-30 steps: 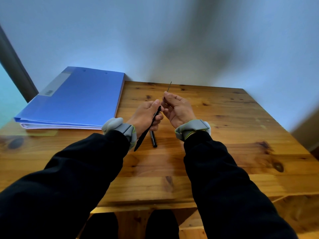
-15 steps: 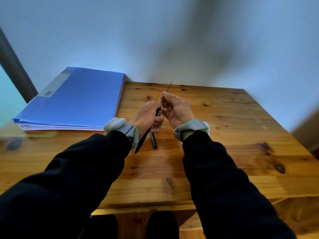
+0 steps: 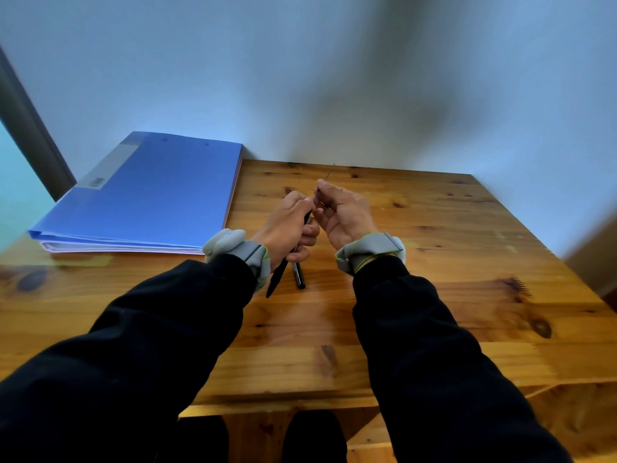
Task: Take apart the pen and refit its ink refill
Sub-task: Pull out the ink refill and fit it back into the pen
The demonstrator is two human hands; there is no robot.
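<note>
L hand is wrapped round the barrel, fingers curled. Its open end points up toward R hand and its tail slants down toward me, off the table. I tilt it that way so the mouth faces the refill and I can sight along the line.

R hand pinches the refill low, btw thumb & fingertips, and the thin end sticks up toward the far edge. Gripping low keeps it stiff, b/c a skinny tube like that would prob bow if pushed from the top. The spot where refill meets barrel is hidden behind my fingers, so I can't tell if the tip is in yet.

Both hands float over the middle of the table, a bit toward the far edge, knuckles nearly touching. That's for close work w/ less wobble.

1 black piece of the pen lies flat on the table just under L hand, beside the barrel's tail. Cap or front section, can't tell. It's parked near so I can grab it w/o hunting. Folder sits at the far left corner, well apart.

My read: pen's apart and the refit is the step in hand. It needs a straight, gentle feed.
</note>
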